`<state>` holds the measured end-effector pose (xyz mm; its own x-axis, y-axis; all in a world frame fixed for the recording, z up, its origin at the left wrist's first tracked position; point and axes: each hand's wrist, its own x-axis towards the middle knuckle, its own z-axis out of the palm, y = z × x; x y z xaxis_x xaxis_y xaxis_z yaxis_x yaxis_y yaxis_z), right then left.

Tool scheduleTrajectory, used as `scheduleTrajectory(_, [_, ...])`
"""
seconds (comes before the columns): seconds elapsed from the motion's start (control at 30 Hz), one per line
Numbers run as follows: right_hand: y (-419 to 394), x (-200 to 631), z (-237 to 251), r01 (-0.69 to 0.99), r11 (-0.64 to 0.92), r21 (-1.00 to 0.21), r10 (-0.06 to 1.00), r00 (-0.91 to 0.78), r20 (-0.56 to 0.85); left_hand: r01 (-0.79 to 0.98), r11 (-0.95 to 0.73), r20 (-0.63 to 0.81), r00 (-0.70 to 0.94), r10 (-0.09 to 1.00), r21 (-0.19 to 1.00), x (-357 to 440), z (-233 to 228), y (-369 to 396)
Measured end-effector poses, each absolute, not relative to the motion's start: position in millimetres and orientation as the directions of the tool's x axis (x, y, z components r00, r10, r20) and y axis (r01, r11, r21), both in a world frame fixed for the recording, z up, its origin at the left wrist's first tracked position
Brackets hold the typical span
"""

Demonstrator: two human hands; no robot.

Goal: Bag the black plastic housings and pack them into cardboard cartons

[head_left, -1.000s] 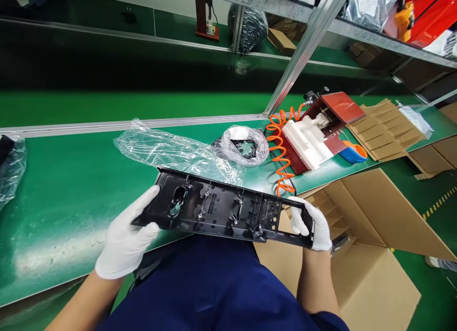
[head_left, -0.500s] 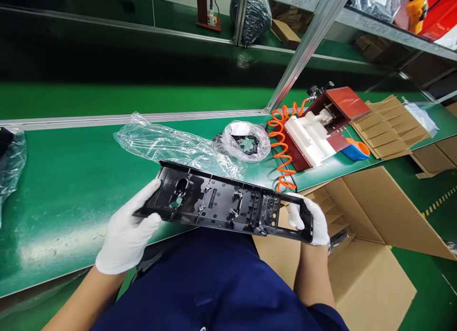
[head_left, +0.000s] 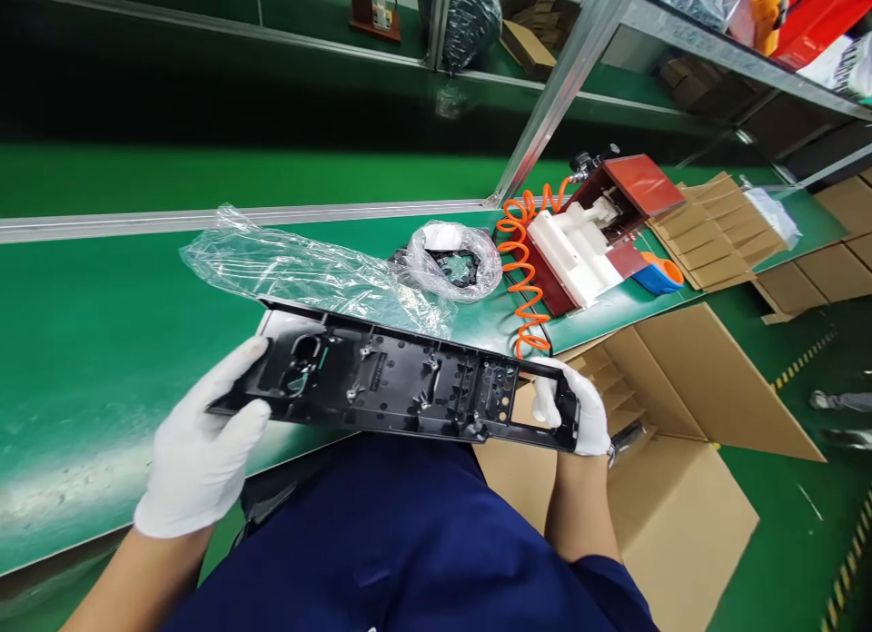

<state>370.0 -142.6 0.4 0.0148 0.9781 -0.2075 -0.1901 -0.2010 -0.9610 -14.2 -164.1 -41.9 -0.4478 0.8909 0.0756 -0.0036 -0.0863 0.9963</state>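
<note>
A long black plastic housing (head_left: 395, 378) spans the space between my two white-gloved hands, above the front edge of the green bench. Its ribbed inner side, with posts and cut-outs, faces me. My left hand (head_left: 204, 432) grips the left end, thumb on the near edge and fingers at the far edge. My right hand (head_left: 579, 405) holds the right end, with its thumb showing through the rectangular opening there. Behind the housing lie a clear plastic bag (head_left: 306, 264) and a plastic-wrapped ring-shaped bundle (head_left: 453, 261) with dark parts in it.
A red and white fixture (head_left: 586, 241) with an orange coiled hose (head_left: 521, 269) stands on the bench (head_left: 88, 341) at right. Beyond it are cardboard dividers (head_left: 715, 228) and a blue-orange roll (head_left: 659, 273). An open carton (head_left: 688, 514) is beside me, right. A metal post (head_left: 559, 96) rises behind.
The housing and both hands have shifted slightly left in view, and the housing's inner face has tilted a little. The whole scene has slid left as well. Both hands keep their hold.
</note>
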Motion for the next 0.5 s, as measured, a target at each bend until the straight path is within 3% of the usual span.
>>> scheduleTrajectory(0.2, [-145.9, 361.3, 6.6, -0.162, -0.164, -0.973, 0.986, 0.012, -0.168, -0.049, -0.034, 0.006, -0.487, 0.873, 0.998, -11.1, -30.1, -166.4])
scheduleTrajectory(0.5, [-145.2, 359.2, 10.3, -0.148, -0.197, -0.969, 0.980, -0.006, -0.199, -0.007, -0.074, 0.059, -0.529, 0.847, 0.997, -10.6, -25.2, -164.4])
